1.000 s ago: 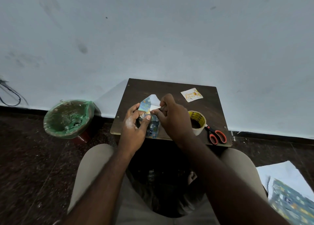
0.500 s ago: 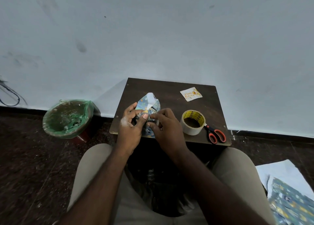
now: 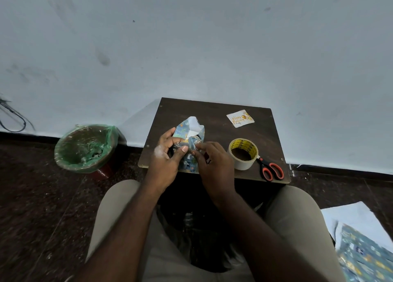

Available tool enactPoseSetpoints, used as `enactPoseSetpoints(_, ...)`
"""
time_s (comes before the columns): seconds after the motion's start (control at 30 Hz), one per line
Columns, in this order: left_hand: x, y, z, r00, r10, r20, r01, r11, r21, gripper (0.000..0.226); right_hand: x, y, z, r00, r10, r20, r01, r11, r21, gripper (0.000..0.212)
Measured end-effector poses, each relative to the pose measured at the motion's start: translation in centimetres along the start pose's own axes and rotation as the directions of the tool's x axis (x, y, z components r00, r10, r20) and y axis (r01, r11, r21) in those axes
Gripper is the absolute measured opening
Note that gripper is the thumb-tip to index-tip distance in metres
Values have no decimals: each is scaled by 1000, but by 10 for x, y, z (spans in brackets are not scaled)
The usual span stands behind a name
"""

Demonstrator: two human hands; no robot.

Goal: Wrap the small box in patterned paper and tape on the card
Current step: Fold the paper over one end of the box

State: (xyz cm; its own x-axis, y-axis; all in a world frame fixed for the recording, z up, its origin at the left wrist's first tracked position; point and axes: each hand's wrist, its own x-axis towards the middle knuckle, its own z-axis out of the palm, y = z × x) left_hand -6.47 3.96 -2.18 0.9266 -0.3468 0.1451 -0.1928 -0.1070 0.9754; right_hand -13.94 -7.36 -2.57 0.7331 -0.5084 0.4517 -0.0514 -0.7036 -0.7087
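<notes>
Two hands at near table point(image 3: 212, 109) edge: left hand point(image 3: 163, 164) gripping part-wrapped small box point(image 3: 198, 139), thumb pressing fold; right hand point(image 3: 214, 169) pinching patterned paper point(image 3: 186, 128) edge. Risk: fold springing open if pinch slips. Farther back, tape roll point(image 3: 243, 153), then card point(image 3: 240, 118), unused. Box mostly hidden; any tape strip at fingertips not discernible

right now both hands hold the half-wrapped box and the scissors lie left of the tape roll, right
Not quite. In the head view the scissors lie right of the tape roll; the left hand and right hand do hold the half-wrapped box.
</notes>
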Motion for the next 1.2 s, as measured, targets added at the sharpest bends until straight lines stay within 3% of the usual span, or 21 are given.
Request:
enactPoseSetpoints(0.1,2,-3,1,1000,-2,-12,2,1000,-5,13,-1,0,2,1000,24,6,-24,1000,19,9)
enactPoseSetpoints(0.43,2,-4,0,1000,-29,-9,29,999,-33,11,-7,1,3,1000,14,-15,-13,997,71,26)
enactPoseSetpoints(0.57,1,-3,0,999,-36,-9,36,999,-40,12,-6,2,5,1000,-3,-23,4,998,55,23)
enactPoseSetpoints(1.0,-3,6,-2,1000,20,-18,-19,999,42,15,5,-4,-5,976,-32,216,39,999,-28,34)
enactPoseSetpoints(1.2,-4,15,4,999,14,-52,-10,996,89,16,4,-5,-6,969,-29,247,42,998,-47,35)
